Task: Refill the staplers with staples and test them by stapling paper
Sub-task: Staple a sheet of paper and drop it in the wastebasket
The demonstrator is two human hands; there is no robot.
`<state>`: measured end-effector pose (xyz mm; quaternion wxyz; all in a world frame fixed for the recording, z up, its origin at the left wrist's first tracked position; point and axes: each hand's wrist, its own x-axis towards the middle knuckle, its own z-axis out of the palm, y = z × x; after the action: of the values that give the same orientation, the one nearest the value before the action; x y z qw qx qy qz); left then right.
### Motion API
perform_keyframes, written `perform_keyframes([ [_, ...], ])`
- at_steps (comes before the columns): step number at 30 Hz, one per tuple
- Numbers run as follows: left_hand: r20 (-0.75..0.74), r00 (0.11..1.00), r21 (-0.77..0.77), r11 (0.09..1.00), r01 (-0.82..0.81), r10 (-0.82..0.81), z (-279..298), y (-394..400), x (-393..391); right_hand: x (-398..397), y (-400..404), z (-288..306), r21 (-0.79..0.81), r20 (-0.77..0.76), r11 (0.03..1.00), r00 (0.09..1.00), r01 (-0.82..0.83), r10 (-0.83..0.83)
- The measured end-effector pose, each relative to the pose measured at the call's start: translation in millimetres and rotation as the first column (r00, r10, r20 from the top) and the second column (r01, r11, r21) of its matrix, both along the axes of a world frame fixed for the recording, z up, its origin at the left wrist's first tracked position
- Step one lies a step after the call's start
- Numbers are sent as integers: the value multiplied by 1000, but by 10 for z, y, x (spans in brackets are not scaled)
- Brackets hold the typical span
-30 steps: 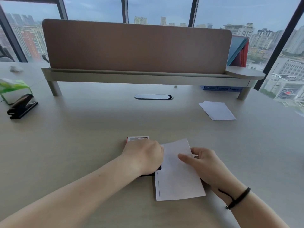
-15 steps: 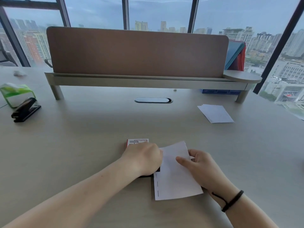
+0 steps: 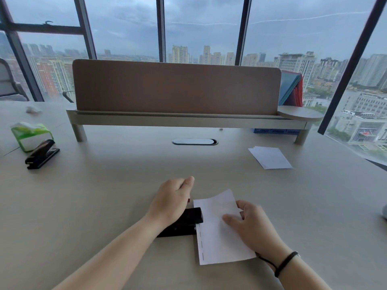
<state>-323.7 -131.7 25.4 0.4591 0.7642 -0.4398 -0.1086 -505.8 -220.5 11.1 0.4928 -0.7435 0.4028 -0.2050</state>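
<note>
A black stapler (image 3: 188, 221) lies on the desk in front of me, its jaw over the left edge of a white sheet of paper (image 3: 215, 241). A row of staples runs down that left edge. My left hand (image 3: 171, 199) hovers over the stapler's rear with fingers loosely curled, holding nothing. A red sliver of the staple box (image 3: 189, 200) shows beside it; the rest is hidden. My right hand (image 3: 249, 227) pinches the paper's right side, fingers on top, and the sheet's far corner curls upward. A second black stapler (image 3: 41, 154) sits far left.
A green tissue pack (image 3: 31, 135) stands behind the second stapler. A small stack of white paper (image 3: 270, 158) lies at the right. A raised shelf with a brown divider (image 3: 176, 86) crosses the back, with a cable slot (image 3: 194, 141) below it. Windows lie beyond.
My left hand has lifted off the stapler, which now shows beneath it. The paper has slid a little nearer under my right hand. My head has tilted upward.
</note>
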Motion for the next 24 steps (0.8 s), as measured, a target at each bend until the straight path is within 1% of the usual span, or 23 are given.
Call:
perform_keyframes([
  [3,17,1000,-39,999,4,-3,29,38,-35,-27,12,23,16,26,1000,1000,-8,7],
  [5,23,1000,-108,994,0,2,41,60,-65,-62,-10,45,56,60,998,998,5,-8],
  [7,45,999,-248,969,-11,23,54,109,-83,-124,-52,75,148,135,989,990,23,-44],
  [9,161,987,-352,935,41,17,26,171,-81,-200,-107,110,283,240,959,967,18,-89],
  [10,262,965,-354,931,93,3,5,205,-77,-235,-129,130,362,296,932,949,-7,-108],
  [11,379,925,-321,936,148,-16,-11,235,-85,-258,-143,153,433,344,900,931,-43,-121],
  [13,576,813,-215,945,245,-79,-23,289,-124,-273,-155,179,514,397,850,910,-114,-118],
  [14,633,765,-172,942,289,-119,-37,296,-139,-264,-149,190,524,409,839,907,-147,-96],
  [16,676,716,-158,915,370,-173,-23,301,-156,-234,-123,220,524,421,826,906,-208,-39],
  [18,664,724,-219,876,430,-189,-3,303,-151,-211,-86,244,520,442,811,897,-267,11],
  [20,594,780,-278,860,428,-196,7,307,-144,-206,-73,248,528,498,791,867,-310,8],
  [21,528,825,-301,865,401,-199,17,316,-154,-209,-73,248,540,525,785,851,-302,-34],
  [22,432,880,-319,879,355,-199,49,335,-177,-226,-84,243,547,552,787,830,-287,-81],
  [23,282,937,-339,893,297,-204,74,349,-199,-241,-95,244,547,579,788,807,-281,-114],
  [24,59,973,-357,906,230,-223,106,357,-223,-249,-110,244,541,601,789,790,-290,-122],
])
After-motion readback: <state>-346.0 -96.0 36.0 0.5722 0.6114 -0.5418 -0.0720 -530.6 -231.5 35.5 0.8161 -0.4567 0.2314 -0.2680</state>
